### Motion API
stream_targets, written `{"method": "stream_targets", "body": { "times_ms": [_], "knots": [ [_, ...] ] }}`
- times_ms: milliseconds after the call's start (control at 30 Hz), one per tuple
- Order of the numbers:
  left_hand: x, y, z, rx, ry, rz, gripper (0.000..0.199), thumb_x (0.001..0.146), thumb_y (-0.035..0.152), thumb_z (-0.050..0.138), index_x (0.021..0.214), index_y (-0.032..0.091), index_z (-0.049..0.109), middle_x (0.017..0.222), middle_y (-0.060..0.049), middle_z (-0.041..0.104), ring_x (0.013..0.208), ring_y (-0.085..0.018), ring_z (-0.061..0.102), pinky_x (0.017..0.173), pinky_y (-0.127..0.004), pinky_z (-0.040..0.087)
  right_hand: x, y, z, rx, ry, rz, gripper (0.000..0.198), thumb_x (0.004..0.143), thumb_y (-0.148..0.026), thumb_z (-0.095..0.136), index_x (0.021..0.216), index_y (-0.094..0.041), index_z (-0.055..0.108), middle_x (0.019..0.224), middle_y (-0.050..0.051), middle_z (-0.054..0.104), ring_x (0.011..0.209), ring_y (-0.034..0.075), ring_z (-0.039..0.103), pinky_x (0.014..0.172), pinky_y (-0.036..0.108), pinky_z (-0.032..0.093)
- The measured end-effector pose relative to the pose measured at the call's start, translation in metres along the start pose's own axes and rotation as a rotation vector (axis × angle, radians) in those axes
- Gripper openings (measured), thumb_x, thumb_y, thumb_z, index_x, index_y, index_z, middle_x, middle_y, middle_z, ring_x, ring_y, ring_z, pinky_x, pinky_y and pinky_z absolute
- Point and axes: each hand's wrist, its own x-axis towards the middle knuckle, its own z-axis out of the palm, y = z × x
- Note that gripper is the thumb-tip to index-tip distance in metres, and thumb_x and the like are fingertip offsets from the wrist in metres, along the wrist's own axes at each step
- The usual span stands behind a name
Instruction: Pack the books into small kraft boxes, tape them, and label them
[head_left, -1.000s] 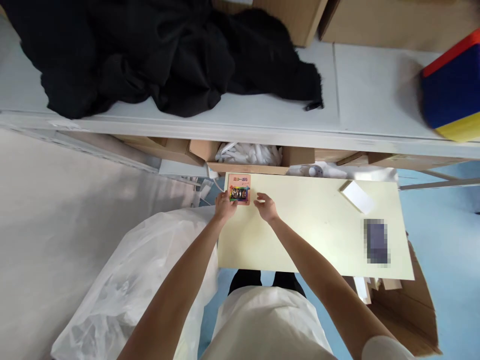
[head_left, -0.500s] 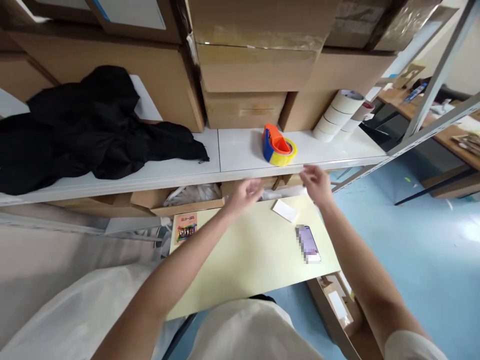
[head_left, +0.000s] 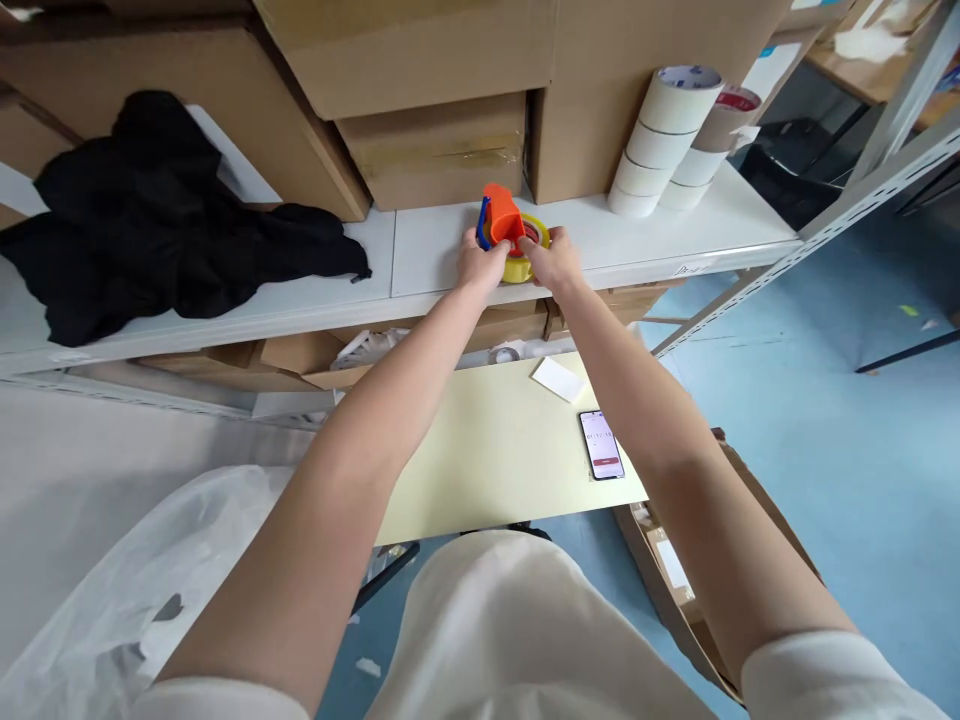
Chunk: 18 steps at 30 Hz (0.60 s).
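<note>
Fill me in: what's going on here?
A person has both hands on a tape dispenser, the left hand at its left side and the right hand at its right. It is at the shelf; whether it has been lifted, I can't tell. On that shelf, black cloth lies to the left and tape rolls stand stacked to the right. Below, a phone lies screen up on the table.
</note>
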Motion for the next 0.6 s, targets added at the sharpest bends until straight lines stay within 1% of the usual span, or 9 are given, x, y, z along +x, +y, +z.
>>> {"method": "stream_targets", "body": {
  "times_ms": [67,133,233,267,333,400,467,533,600],
  "knots": [
    [-0.021,0.001,-0.002,-0.001,0.024,0.086,0.049,0.081,0.035,0.064,0.121,0.019,0.043,0.125,-0.008,0.051,0.124,-0.024,0.048,0.104,-0.045,0.036,-0.019,-0.004,-0.007,-0.015,-0.013,0.041,0.058,0.089,-0.056,0.036,0.121,-0.007,0.041,0.116,0.014,0.053,0.110,0.025,0.056,0.089,0.049,0.047],
    [-0.055,0.009,-0.006,0.008,0.050,0.140,0.053,0.081,0.037,0.063,0.126,0.021,0.040,0.129,-0.008,0.048,0.126,-0.024,0.045,0.104,-0.043,0.038,-0.051,-0.012,-0.019,-0.017,-0.008,0.028,0.057,0.089,-0.055,0.037,0.125,-0.010,0.038,0.120,0.013,0.050,0.113,0.026,0.053,0.090,0.049,0.047],
    [-0.127,0.028,-0.013,-0.010,0.041,0.172,0.057,0.083,0.041,0.060,0.132,0.024,0.035,0.130,-0.007,0.047,0.124,-0.025,0.047,0.099,-0.042,0.043,-0.117,-0.022,-0.039,-0.001,-0.003,-0.028,0.056,0.088,-0.053,0.041,0.131,-0.019,0.034,0.127,0.011,0.046,0.115,0.025,0.051,0.089,0.046,0.049],
    [-0.153,0.033,-0.016,-0.027,0.028,0.158,0.059,0.082,0.041,0.061,0.132,0.026,0.035,0.131,-0.008,0.047,0.123,-0.025,0.048,0.097,-0.039,0.046,-0.141,-0.024,-0.045,0.012,0.000,-0.027,0.055,0.087,-0.052,0.043,0.133,-0.022,0.033,0.129,0.010,0.045,0.114,0.025,0.052,0.087,0.044,0.051],
    [-0.204,0.034,-0.018,-0.058,0.005,0.082,0.062,0.079,0.039,0.064,0.133,0.029,0.034,0.133,-0.008,0.046,0.121,-0.024,0.049,0.091,-0.033,0.051,-0.190,-0.020,-0.051,0.047,-0.002,0.030,0.058,0.085,-0.051,0.049,0.133,-0.024,0.033,0.131,0.011,0.045,0.105,0.023,0.057,0.079,0.039,0.054],
    [-0.249,0.022,-0.017,-0.079,-0.012,-0.024,0.061,0.079,0.037,0.064,0.131,0.030,0.035,0.134,-0.008,0.045,0.121,-0.024,0.048,0.087,-0.032,0.053,-0.235,-0.009,-0.050,0.075,0.011,0.130,0.059,0.082,-0.050,0.053,0.132,-0.024,0.034,0.129,0.012,0.046,0.092,0.022,0.061,0.069,0.035,0.056],
    [-0.285,-0.002,-0.012,-0.093,-0.025,-0.146,0.060,0.077,0.036,0.066,0.129,0.028,0.037,0.133,-0.010,0.045,0.121,-0.025,0.048,0.086,-0.032,0.053,-0.274,0.011,-0.043,0.080,-0.014,0.232,0.062,0.078,-0.050,0.059,0.129,-0.022,0.038,0.125,0.013,0.049,0.081,0.020,0.062,0.061,0.034,0.056],
    [-0.311,-0.033,-0.005,-0.101,-0.041,-0.280,0.061,0.075,0.034,0.067,0.129,0.025,0.038,0.133,-0.012,0.044,0.119,-0.025,0.049,0.083,-0.033,0.054,-0.304,0.033,-0.034,0.052,-0.027,0.338,0.062,0.076,-0.051,0.060,0.126,-0.020,0.041,0.122,0.014,0.052,0.074,0.019,0.061,0.058,0.035,0.055],
    [-0.329,-0.063,0.001,-0.103,-0.084,-0.383,0.062,0.072,0.032,0.069,0.127,0.024,0.040,0.130,-0.013,0.047,0.119,-0.026,0.049,0.079,-0.033,0.056,-0.326,0.054,-0.025,0.028,-0.062,0.420,0.062,0.076,-0.053,0.059,0.124,-0.018,0.043,0.120,0.014,0.053,0.070,0.019,0.060,0.059,0.036,0.055]
  ]
}}
